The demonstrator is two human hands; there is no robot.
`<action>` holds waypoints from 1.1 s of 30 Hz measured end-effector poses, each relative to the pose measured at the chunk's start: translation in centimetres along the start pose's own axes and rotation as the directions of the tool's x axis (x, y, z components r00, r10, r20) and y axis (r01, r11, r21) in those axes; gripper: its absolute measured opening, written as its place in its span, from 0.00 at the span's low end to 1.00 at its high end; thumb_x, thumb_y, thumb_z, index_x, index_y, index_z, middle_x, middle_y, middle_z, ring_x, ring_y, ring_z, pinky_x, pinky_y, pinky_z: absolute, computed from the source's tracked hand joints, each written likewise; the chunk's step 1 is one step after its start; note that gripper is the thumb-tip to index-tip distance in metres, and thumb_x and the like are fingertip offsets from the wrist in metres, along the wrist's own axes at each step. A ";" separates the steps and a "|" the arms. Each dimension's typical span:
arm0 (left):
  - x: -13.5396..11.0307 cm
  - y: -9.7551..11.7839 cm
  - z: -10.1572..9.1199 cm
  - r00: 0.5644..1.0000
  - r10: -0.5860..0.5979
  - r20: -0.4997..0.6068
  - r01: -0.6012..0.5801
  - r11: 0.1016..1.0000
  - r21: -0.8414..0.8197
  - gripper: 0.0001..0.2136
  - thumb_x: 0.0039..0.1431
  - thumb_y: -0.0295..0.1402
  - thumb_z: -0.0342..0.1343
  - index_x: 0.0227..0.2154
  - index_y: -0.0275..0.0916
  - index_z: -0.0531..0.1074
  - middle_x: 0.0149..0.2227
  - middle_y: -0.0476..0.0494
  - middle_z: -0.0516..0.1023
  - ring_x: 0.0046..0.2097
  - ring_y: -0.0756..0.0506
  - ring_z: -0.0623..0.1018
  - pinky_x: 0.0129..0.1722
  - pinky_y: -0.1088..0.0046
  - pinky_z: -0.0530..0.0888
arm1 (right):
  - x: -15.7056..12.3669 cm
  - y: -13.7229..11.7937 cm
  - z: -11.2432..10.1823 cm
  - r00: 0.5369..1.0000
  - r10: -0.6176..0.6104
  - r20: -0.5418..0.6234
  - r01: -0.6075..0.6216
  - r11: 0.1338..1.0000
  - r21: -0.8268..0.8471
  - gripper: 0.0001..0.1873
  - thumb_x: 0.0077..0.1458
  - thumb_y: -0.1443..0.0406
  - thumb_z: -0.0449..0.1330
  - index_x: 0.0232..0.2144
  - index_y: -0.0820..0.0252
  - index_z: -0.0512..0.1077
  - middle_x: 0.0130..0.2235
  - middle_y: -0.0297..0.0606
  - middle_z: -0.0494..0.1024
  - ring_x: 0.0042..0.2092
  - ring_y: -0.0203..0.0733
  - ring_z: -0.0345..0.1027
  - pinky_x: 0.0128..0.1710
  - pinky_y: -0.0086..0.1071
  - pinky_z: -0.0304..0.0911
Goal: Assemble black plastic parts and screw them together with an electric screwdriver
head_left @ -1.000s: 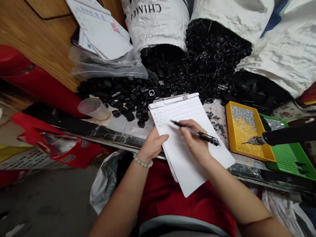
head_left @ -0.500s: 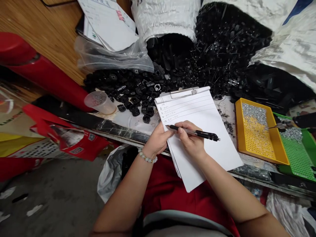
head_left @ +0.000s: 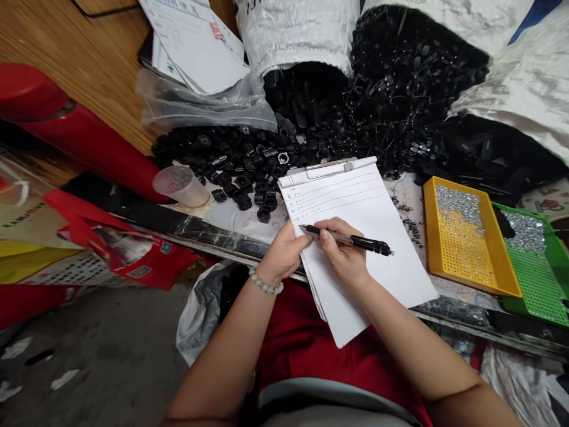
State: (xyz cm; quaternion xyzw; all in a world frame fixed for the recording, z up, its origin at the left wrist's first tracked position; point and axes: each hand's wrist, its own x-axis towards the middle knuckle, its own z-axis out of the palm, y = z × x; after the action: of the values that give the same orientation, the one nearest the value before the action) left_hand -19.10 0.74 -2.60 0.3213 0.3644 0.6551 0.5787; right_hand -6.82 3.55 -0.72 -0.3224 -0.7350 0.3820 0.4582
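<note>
A clipboard with white lined paper (head_left: 382, 237) leans from the table edge onto my lap, with a few written lines near its top left. My right hand (head_left: 344, 255) is closed on a black pen (head_left: 351, 239), whose tip touches the paper near the left margin. My left hand (head_left: 284, 252) grips the left edge of the paper stack, fingers curled round it. A bead bracelet (head_left: 265, 284) circles my left wrist.
Black plastic parts (head_left: 249, 166) lie heaped behind the clipboard, spilling from white sacks (head_left: 297, 29). A yellow tray (head_left: 462, 237) and a green tray (head_left: 533, 261) with small metal pieces sit at the right. At the left are a clear cup (head_left: 180, 185), papers (head_left: 195, 41) and red items (head_left: 66, 136).
The pen tip has dropped from the written lines to the left margin lower down. A dark tool over the trays at the right has gone out of view.
</note>
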 end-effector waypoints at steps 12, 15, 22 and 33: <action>-0.1 0.1 0.2 1.000 -0.007 -0.004 0.007 1.000 -0.026 0.25 0.47 0.20 0.56 0.50 0.40 0.69 0.54 0.42 0.72 0.58 0.41 0.67 0.60 0.60 0.61 | 0.0 0.1 0.0 1.000 -0.013 0.010 0.013 1.000 0.013 0.07 0.56 0.63 0.55 0.36 0.55 0.73 0.32 0.34 0.75 0.34 0.35 0.69 0.36 0.32 0.66; -0.1 0.0 0.1 1.000 -0.015 -0.009 0.014 1.000 -0.021 0.24 0.48 0.21 0.55 0.50 0.40 0.68 0.54 0.42 0.72 0.58 0.41 0.67 0.59 0.59 0.61 | 0.0 0.0 0.0 1.000 -0.001 0.016 0.001 1.000 0.019 0.07 0.56 0.63 0.55 0.36 0.55 0.73 0.32 0.33 0.74 0.34 0.35 0.69 0.36 0.32 0.65; -0.1 0.0 0.1 1.000 -0.018 -0.002 0.018 0.999 -0.032 0.25 0.47 0.20 0.56 0.50 0.40 0.68 0.54 0.42 0.71 0.58 0.40 0.67 0.59 0.59 0.62 | 0.0 0.0 0.0 1.000 -0.007 0.021 0.007 1.000 0.008 0.07 0.56 0.64 0.55 0.36 0.55 0.73 0.32 0.33 0.75 0.34 0.35 0.69 0.36 0.32 0.65; 0.0 0.0 0.1 1.000 0.003 0.008 -0.003 0.999 -0.042 0.24 0.48 0.20 0.55 0.50 0.39 0.68 0.54 0.42 0.71 0.58 0.41 0.67 0.60 0.60 0.60 | -0.1 -0.1 -0.1 1.000 -0.014 0.013 0.014 0.999 0.030 0.07 0.56 0.64 0.55 0.35 0.56 0.73 0.32 0.33 0.74 0.34 0.35 0.68 0.36 0.31 0.64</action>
State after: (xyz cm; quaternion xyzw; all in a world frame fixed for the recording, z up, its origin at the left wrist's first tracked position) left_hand -19.03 0.71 -2.57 0.3125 0.3477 0.6621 0.5857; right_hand -6.66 3.45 -0.70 -0.3078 -0.7344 0.3919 0.4609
